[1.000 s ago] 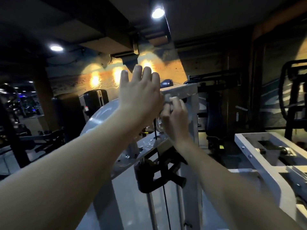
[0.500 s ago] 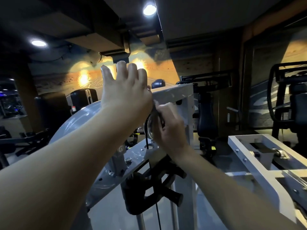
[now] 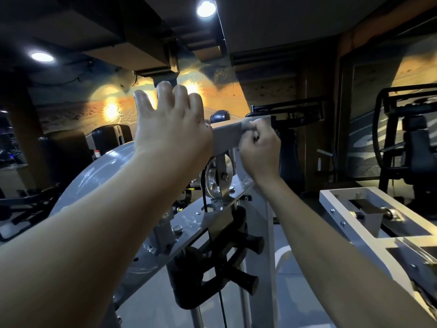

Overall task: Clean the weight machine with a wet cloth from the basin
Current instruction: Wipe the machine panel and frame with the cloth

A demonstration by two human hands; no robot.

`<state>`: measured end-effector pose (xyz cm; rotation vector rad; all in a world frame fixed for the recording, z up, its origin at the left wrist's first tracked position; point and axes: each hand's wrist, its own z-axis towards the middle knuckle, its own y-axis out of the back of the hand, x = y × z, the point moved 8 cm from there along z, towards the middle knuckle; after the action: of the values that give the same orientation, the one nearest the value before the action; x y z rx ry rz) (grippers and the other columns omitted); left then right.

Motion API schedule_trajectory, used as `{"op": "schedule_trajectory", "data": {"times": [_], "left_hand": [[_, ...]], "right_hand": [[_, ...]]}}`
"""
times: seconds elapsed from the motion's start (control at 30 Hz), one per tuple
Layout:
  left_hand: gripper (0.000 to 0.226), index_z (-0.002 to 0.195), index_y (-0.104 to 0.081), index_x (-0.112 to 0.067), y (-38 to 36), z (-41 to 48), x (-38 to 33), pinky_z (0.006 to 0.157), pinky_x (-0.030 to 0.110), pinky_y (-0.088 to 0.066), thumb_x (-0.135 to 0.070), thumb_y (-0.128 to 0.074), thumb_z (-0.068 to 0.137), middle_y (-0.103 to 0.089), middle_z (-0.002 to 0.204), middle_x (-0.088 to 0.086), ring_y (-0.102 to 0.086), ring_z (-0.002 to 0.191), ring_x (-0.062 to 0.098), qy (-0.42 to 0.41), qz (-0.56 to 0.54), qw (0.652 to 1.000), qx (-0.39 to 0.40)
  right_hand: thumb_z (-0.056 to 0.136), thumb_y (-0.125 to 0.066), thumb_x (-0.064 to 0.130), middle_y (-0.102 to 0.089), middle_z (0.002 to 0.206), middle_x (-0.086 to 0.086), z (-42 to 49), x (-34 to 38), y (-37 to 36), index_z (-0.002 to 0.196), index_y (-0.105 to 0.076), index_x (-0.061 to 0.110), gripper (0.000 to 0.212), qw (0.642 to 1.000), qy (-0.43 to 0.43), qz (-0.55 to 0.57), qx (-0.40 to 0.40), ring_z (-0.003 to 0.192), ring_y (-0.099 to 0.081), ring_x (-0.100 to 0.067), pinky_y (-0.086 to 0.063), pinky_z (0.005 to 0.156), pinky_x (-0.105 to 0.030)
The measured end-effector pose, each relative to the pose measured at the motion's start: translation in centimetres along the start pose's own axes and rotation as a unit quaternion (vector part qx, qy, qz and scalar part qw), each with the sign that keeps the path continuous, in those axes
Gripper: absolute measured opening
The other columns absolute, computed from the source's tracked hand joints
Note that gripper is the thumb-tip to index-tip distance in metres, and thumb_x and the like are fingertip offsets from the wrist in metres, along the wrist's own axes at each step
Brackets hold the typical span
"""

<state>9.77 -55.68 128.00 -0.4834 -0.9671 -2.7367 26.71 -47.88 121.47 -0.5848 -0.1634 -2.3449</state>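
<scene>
We stand close against the machine [image 3: 189,221], and its top bar [image 3: 227,138] ends in a square edge at 1 o'clock from the pulley [image 3: 215,181]. Past that edge there is open air before the dark equipment behind. A second white frame [image 3: 354,209] sits at 4 o'clock, with a gap between it and our upright. Below the pulley a black handle [image 3: 212,268] juts toward 5 o'clock, with the cable [image 3: 220,292] dropping straight past it.

Our left hand [image 3: 172,129] reaches up at 11 o'clock, back toward us, fingers straight and spread, released and gripping nothing. It covers the bar's left end, though we cannot tell if the palm touches it. Our right hand [image 3: 259,150] is at the bar's right end, fingers curled tight, pinching a pale wad of cloth [image 3: 248,128] against the bar's front face. The cloth is blurred and mostly hidden by the fingers.

Half a second ago the right hand was lower, down by the pulley under the bar. It has since risen toward 1 o'clock to the bar's end, while the left hand has kept its place
</scene>
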Motion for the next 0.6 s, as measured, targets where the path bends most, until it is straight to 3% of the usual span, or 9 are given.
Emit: {"op": "schedule_trajectory", "data": {"times": [0.03,0.1,0.2,0.23,0.3,0.33,0.4,0.53,0.6], "left_hand": [[0.049,0.143,-0.034,-0.007,0.0,0.0,0.0,0.112,0.061,-0.024,-0.040,-0.026,0.107,-0.036,0.147,0.018,-0.026,0.141,0.038,-0.001,0.001,1.000,0.000],[0.049,0.142,-0.034,-0.007,-0.1,0.1,-0.1,0.111,0.060,-0.025,-0.040,-0.025,0.107,-0.036,0.146,0.017,-0.027,0.140,0.037,-0.003,0.006,1.000,-0.002],[0.050,0.142,-0.035,-0.007,-0.1,0.0,0.0,0.110,0.058,-0.027,-0.040,-0.025,0.107,-0.037,0.146,0.018,-0.028,0.139,0.037,-0.001,0.009,1.000,-0.003],[0.049,0.142,-0.035,-0.007,-0.1,0.0,0.0,0.109,0.058,-0.028,-0.040,-0.025,0.107,-0.037,0.146,0.018,-0.028,0.139,0.037,0.000,0.009,1.000,-0.002],[0.049,0.142,-0.036,-0.006,0.0,0.0,-0.2,0.107,0.056,-0.031,-0.039,-0.026,0.107,-0.038,0.146,0.019,-0.030,0.138,0.037,-0.003,0.010,1.000,0.001],[0.049,0.142,-0.036,-0.006,0.0,0.0,-0.2,0.106,0.055,-0.032,-0.039,-0.026,0.108,-0.039,0.145,0.019,-0.031,0.137,0.037,-0.006,0.010,1.000,0.002],[0.049,0.142,-0.036,-0.005,0.0,0.1,-0.2,0.103,0.053,-0.035,-0.039,-0.026,0.108,-0.040,0.144,0.020,-0.033,0.135,0.038,-0.007,0.012,1.000,0.008],[0.050,0.140,-0.038,-0.005,-0.2,0.2,0.0,0.098,0.051,-0.038,-0.041,-0.028,0.107,-0.042,0.142,0.021,-0.035,0.134,0.038,0.002,0.011,1.000,0.008],[0.050,0.140,-0.039,-0.005,-0.2,0.2,-0.1,0.098,0.051,-0.038,-0.041,-0.028,0.107,-0.043,0.142,0.021,-0.036,0.133,0.038,0.000,0.009,1.000,0.004]], "right_hand": [[0.095,-0.048,0.009,-0.054,0.080,0.006,0.2,-0.6,0.0,0.081,-0.049,0.040,0.034,1.000,-0.025,-0.005,-0.012,0.071,-0.049,-0.011,-0.041,0.060,-0.034],[0.096,-0.049,0.007,-0.056,0.081,-0.001,-1.7,1.5,-0.5,0.085,-0.056,0.026,0.023,1.000,0.006,0.012,0.008,0.072,-0.050,-0.017,-0.044,0.061,-0.036],[0.091,-0.053,-0.005,-0.052,0.081,-0.008,-5.0,5.4,-0.4,0.089,-0.060,0.001,0.010,0.990,0.124,0.044,0.053,0.068,-0.041,-0.014,-0.033,0.059,-0.018],[0.091,-0.052,-0.007,-0.051,0.081,-0.007,-4.5,5.3,-0.5,0.090,-0.061,0.002,0.012,0.989,0.133,0.034,0.053,0.068,-0.038,-0.010,-0.031,0.060,-0.015],[0.093,-0.050,0.000,-0.051,0.081,-0.001,-1.9,2.6,-0.5,0.090,-0.060,0.021,0.024,0.996,0.081,-0.001,0.025,0.066,-0.039,-0.006,-0.034,0.062,-0.014],[0.095,-0.048,0.009,-0.052,0.080,0.002,-0.5,1.2,-0.3,0.086,-0.053,0.035,0.028,0.999,0.030,-0.020,0.009,0.068,-0.045,-0.007,-0.041,0.063,-0.023],[0.096,-0.045,0.019,-0.053,0.079,0.005,0.2,-0.4,-0.3,0.082,-0.044,0.041,0.027,0.999,-0.025,-0.037,0.003,0.071,-0.052,-0.017,-0.048,0.064,-0.044],[0.091,-0.051,-0.001,-0.052,0.079,-0.006,-3.6,5.1,-0.5,0.088,-0.060,0.006,0.012,0.994,0.100,0.027,0.047,0.067,-0.038,-0.011,-0.036,0.058,-0.019],[0.091,-0.049,-0.001,-0.050,0.081,-0.004,-3.1,4.5,-0.6,0.090,-0.061,0.004,0.013,0.992,0.120,0.007,0.047,0.068,-0.036,-0.010,-0.033,0.059,-0.015]]}}
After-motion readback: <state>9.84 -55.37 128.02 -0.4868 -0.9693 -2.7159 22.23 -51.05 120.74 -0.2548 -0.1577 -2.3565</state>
